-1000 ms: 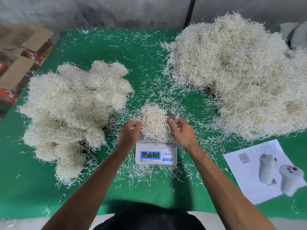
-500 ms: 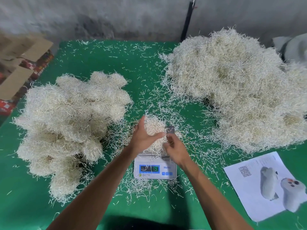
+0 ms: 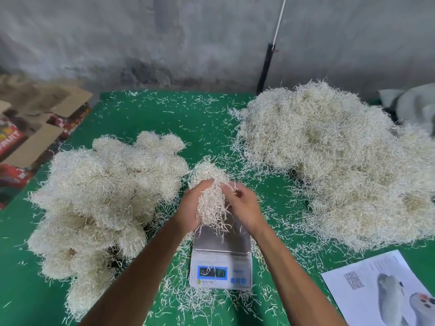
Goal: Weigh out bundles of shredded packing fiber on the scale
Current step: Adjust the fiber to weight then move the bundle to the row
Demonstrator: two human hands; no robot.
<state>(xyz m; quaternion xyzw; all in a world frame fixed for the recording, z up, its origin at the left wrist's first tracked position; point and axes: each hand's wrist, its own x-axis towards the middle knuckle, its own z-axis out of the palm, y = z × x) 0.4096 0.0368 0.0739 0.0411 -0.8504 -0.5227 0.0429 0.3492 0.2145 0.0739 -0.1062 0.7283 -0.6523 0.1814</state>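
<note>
Both grips closed on one fiber bundle (image 3: 211, 201): left grip (image 3: 191, 208) and right grip (image 3: 244, 208) hold it between them, lifted just above scale (image 3: 221, 260) platform; strands dangle down.

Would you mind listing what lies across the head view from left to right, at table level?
Cardboard boxes → pile of formed fiber bundles → left hand → fiber bundle held over the scale → right hand → large loose fiber heap → printed sheet.
</note>
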